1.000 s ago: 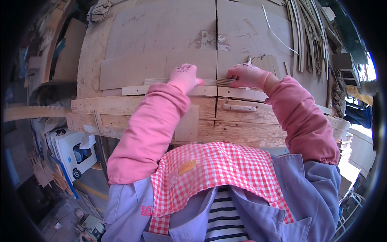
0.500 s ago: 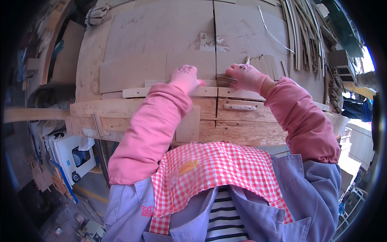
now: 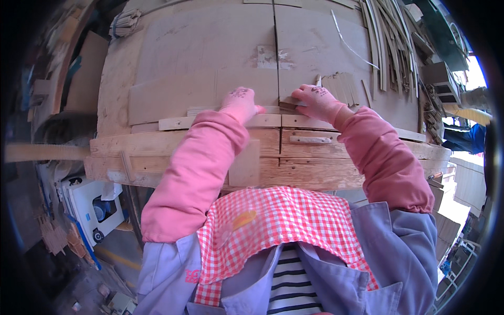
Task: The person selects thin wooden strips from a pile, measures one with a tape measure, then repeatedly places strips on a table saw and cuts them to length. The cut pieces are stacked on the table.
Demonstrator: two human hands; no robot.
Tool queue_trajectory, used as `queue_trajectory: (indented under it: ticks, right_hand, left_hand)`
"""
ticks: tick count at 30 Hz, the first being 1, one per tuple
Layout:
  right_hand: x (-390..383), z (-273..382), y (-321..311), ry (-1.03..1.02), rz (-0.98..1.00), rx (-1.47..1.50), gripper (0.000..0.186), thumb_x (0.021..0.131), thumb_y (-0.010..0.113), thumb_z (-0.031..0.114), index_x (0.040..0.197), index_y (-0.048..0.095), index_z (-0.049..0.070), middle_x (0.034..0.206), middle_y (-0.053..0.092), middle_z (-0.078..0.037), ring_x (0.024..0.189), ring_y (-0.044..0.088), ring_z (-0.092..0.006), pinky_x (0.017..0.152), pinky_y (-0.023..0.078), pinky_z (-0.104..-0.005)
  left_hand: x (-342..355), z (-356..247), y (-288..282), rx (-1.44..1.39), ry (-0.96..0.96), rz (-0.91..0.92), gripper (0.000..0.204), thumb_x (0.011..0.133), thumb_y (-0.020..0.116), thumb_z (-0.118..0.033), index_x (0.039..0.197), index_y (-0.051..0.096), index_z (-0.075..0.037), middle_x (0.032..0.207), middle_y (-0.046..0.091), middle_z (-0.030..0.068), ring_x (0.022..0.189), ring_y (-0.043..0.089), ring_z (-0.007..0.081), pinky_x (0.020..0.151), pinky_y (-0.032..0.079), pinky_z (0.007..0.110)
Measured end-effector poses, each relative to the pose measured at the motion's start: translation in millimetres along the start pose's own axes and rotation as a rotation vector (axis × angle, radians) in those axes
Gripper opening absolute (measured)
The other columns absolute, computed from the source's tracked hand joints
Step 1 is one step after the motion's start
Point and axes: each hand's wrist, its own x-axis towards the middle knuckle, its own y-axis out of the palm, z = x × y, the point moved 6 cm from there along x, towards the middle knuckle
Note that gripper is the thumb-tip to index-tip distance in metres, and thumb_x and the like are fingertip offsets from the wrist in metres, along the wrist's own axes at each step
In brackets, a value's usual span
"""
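Note:
My left hand (image 3: 239, 102), in a pink glove, is closed over a row of thin wooden strips (image 3: 202, 111) lying along the raised wooden rail (image 3: 265, 121) at the bench's near edge. Its thumb points right, and the strips show on both sides of it. To the right, my right hand (image 3: 318, 103), also gloved in pink, grips a short bundle of wooden strips (image 3: 289, 103) just beyond the rail, across the dark seam in the bench. Behind this hand lies a fanned row of short flat wood pieces (image 3: 341, 88). The fingertips of both hands are partly hidden.
Long thin strips (image 3: 391, 47) are heaped at the bench's far right. A tied bundle of sticks (image 3: 125, 23) lies at the far left. A pale curved band (image 3: 349, 44) rests on the bench board (image 3: 210, 42). A wooden handle (image 3: 311, 140) is fixed on the front edge.
The bundle in my right hand has turned, showing more of a flat face and less of its layered edges. My left hand stays at the strips. The whole view has shifted slightly.

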Motion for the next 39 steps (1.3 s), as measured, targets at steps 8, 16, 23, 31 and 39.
queue_trajectory:
  ticks: [8,16,23,31,39]
  right_hand:
    - [0,5,-3,0.024,0.009,-0.007,0.038,0.086,0.071,0.028,0.114,0.06,0.005,0.114,0.062,-0.017,0.108,0.063,-0.0359,0.091,0.053,-0.0441]
    - [4,3,-4,0.165,-0.001,-0.035,0.039,0.086,0.069,0.029,0.113,0.06,0.003,0.117,0.06,-0.019,0.11,0.062,-0.0365,0.093,0.052,-0.0441]
    - [8,-2,-9,0.191,-0.034,0.026,0.041,0.084,0.07,0.027,0.117,0.06,0.005,0.115,0.062,-0.018,0.107,0.063,-0.0375,0.091,0.053,-0.0451]
    - [5,-5,-2,0.194,-0.065,-0.008,0.034,0.091,0.062,0.028,0.116,0.061,0.006,0.111,0.065,-0.019,0.104,0.064,-0.0388,0.09,0.053,-0.0463]
    - [3,-12,-5,0.17,-0.116,0.076,0.037,0.092,0.061,0.03,0.121,0.063,0.007,0.113,0.066,-0.019,0.106,0.064,-0.0377,0.093,0.052,-0.0447]
  left_hand:
    - [0,1,-1,0.006,-0.012,0.024,0.06,0.083,0.077,-0.045,0.122,0.067,-0.001,0.124,0.066,0.0216,0.116,0.064,0.0353,0.098,0.052,0.044]
    - [3,5,4,-0.008,0.025,-0.095,0.054,0.079,0.079,-0.05,0.1,0.072,-0.001,0.108,0.071,0.0213,0.105,0.068,0.0359,0.09,0.053,0.044]
    - [5,6,5,-0.008,0.012,-0.092,0.055,0.079,0.08,-0.051,0.101,0.072,-0.001,0.108,0.071,0.0214,0.105,0.068,0.0359,0.091,0.053,0.044]
    - [4,5,5,-0.002,0.024,-0.092,0.056,0.079,0.079,-0.051,0.102,0.073,0.0,0.11,0.071,0.0223,0.106,0.068,0.0363,0.092,0.053,0.044]
    - [4,5,4,-0.011,-0.005,-0.065,0.055,0.079,0.078,-0.051,0.103,0.073,-0.002,0.111,0.071,0.021,0.106,0.068,0.0358,0.092,0.053,0.044]
